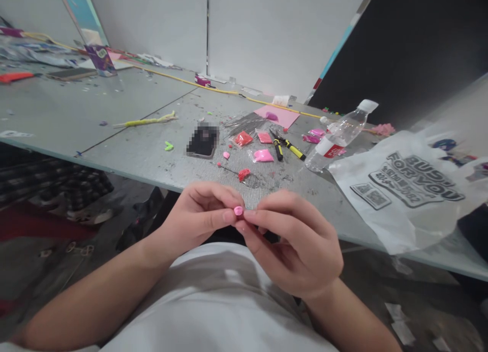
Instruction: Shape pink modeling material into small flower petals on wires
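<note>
A small piece of pink modelling clay is pinched between my two hands, just off the table's front edge. My left hand grips it between thumb and fingers from the left. From the right, the thumb and index fingertip of my right hand press against it. Beyond my hands, a red clay lump lies on a thin wire loop. A little farther back rests a light pink clay bit. Packets of pink clay and red clay lie behind these.
Yellow-and-black pliers lie right of the packets. A plastic bottle stands tilted beside a white plastic bag overhanging the table's right front edge. A dark phone lies left of centre. A yellow cord crosses the back.
</note>
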A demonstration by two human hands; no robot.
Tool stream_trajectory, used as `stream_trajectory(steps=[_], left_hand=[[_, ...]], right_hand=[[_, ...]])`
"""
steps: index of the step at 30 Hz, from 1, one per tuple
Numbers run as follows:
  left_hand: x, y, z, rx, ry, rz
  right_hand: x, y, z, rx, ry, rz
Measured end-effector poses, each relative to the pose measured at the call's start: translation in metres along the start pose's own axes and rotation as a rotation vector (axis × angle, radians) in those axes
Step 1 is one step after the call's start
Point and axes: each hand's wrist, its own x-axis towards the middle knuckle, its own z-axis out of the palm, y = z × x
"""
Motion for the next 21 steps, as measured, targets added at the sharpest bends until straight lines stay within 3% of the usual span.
stream_trajectory(steps=[8,16,21], left_hand=[[-0.0002,0.0019,0.0071,-0.026,-0.016,0.0],[-0.0027,-0.0007,0.0069,-0.056,-0.031,-0.017],[-0.0022,-0.0009,0.0086,-0.064,0.02,-0.041]], right_hand=[[-0.0058,-0.0037,-0.0026,-0.054,-0.045,-0.063],[-0.0051,-0.004,-0.0005,-0.096,-0.008,-0.095],[-0.0039,-0.0045,-0.0004,-0.072,-0.026,-0.09]])
